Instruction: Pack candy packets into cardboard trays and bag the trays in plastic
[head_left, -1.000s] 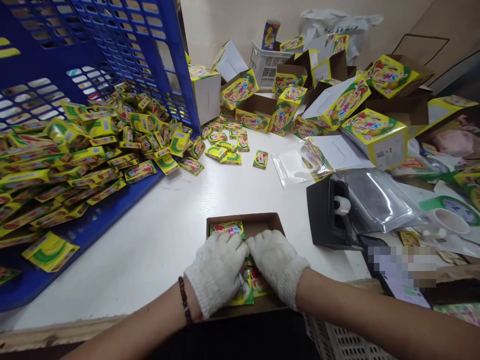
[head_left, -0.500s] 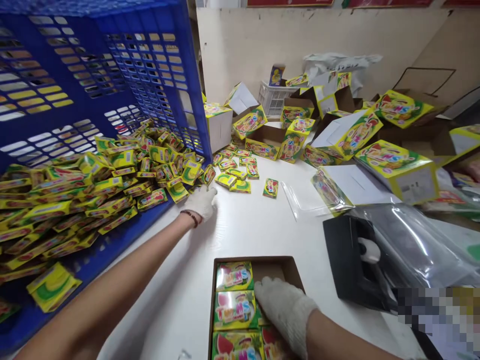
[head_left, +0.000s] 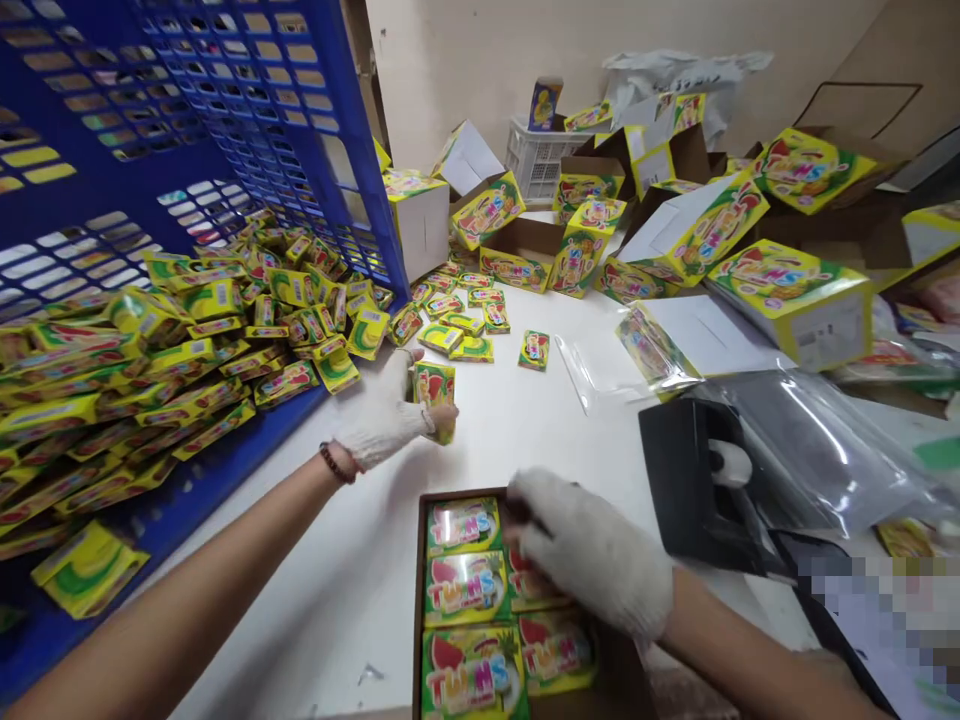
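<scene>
My left hand [head_left: 390, 405], in a white knit glove, grips a small yellow-green candy box [head_left: 433, 390] upright between thumb and fingers, beside the blue crate's front edge. Below to the right is an open brown carton [head_left: 422, 610] holding several TWINS candy boxes [head_left: 463, 590] in two columns. Over the carton's far right part is my gloved right hand [head_left: 589, 550], its fingers bent and thumb apart, with nothing visible in its grasp. It hides part of the right column. Many small candy boxes [head_left: 202, 350] lie heaped in the blue crate [head_left: 330, 160] on the left.
Loose candy boxes [head_left: 534, 350] lie on the white table [head_left: 495, 420]. Open display cartons [head_left: 577, 250] crowd the back and right. A black tape dispenser [head_left: 697, 490] and clear plastic sheets [head_left: 825, 450] are right of the carton. Against the wall stands a white basket [head_left: 544, 160].
My left hand has drawn back from the crate's edge and now holds a candy box. My right hand has lifted from inside the carton, revealing more boxes in the right column. The view has shifted slightly.
</scene>
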